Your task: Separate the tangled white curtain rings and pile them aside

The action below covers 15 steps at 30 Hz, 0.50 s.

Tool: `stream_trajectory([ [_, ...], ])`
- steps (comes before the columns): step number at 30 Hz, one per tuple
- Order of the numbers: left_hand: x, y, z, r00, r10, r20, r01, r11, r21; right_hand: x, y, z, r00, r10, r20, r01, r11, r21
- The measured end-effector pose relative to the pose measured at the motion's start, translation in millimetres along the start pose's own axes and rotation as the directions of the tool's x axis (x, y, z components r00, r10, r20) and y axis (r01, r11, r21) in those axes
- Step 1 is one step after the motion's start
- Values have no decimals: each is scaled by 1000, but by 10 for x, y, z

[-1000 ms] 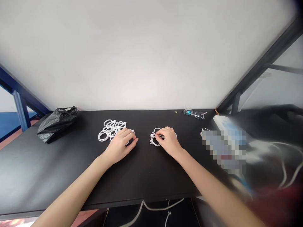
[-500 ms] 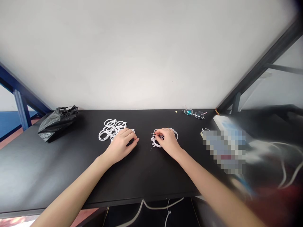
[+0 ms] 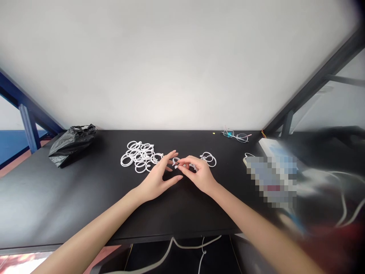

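Several white plastic curtain rings with small eyelets lie in an overlapping pile just left of my hands. My right hand pinches a white curtain ring between thumb and fingertips, and part of it is hidden behind the fingers. White ring material also shows under that hand; I cannot tell whether it is a second ring. Close to the held ring is my left hand, its thumb and fingers spread apart with nothing gripped. A few loose rings lie on the black table beyond my right hand.
A black plastic bag sits at the table's left back. Eyeglasses rest near the wall. On the right are a white box, a partly blurred-out item and cables. Another cable hangs below the table's front edge.
My right hand has moved left, carrying a curtain ring away from the right-hand group. My left hand has left the pile, moving right and spreading its fingers.
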<state>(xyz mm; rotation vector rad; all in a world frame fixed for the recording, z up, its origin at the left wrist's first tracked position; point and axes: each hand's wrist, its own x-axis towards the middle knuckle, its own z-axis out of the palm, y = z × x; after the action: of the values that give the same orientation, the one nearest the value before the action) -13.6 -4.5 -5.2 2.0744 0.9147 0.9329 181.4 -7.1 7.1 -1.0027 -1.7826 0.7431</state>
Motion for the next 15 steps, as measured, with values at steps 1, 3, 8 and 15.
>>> stream_trajectory([
  [1,8,17,14,1000,-18,9,19,999,-50,-10,-12,15,1000,14,19,-15,1000,27],
  [3,23,50,22,999,-48,24,50,992,-118,-23,-18,38,998,47,41,-50,995,81],
  [8,28,95,3,999,-28,46,33,993,-111,-22,19,63,993,108,39,-113,974,198],
  [15,30,55,-12,994,-107,26,110,964,-244,-30,-17,67,994,85,67,-96,979,178],
])
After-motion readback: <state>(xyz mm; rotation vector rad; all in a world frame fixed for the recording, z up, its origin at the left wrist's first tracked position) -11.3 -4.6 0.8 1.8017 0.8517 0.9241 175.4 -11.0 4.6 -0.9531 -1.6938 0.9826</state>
